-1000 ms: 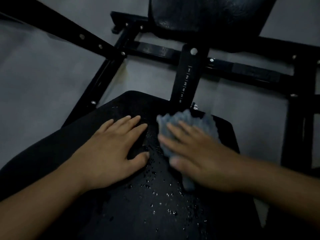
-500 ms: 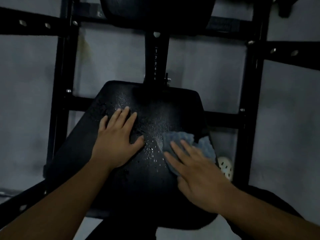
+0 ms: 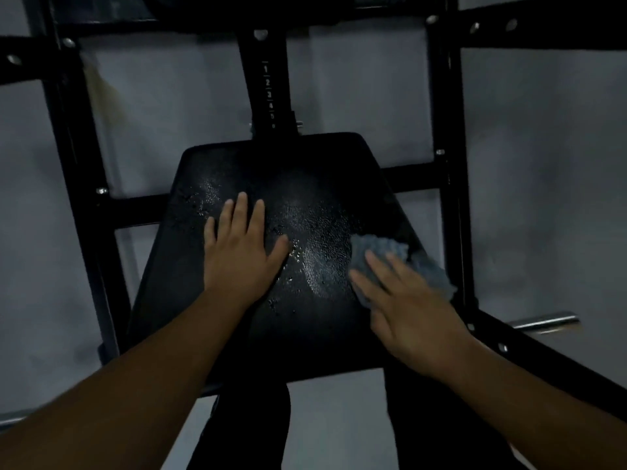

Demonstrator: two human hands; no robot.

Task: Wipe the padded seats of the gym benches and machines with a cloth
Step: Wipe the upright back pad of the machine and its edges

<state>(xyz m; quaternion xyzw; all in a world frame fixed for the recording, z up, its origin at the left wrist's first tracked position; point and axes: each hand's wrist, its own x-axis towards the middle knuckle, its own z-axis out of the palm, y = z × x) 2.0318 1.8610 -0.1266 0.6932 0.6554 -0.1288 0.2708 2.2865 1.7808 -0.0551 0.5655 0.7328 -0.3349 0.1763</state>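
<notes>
The left hand [image 3: 239,252] lies flat-fingered on the wet black padded seat [image 3: 305,171]; the right hand [image 3: 410,313], fingers straight, presses the blue-grey nubby cloth [image 3: 383,247], now farther right in the frame.

I can see only the far half of the cloth [image 3: 390,249]; the right hand [image 3: 410,310] covers the rest. Lowest mark on the post [image 3: 268,96] is too small to read. Chrome bar [image 3: 543,322] is blurred.
</notes>
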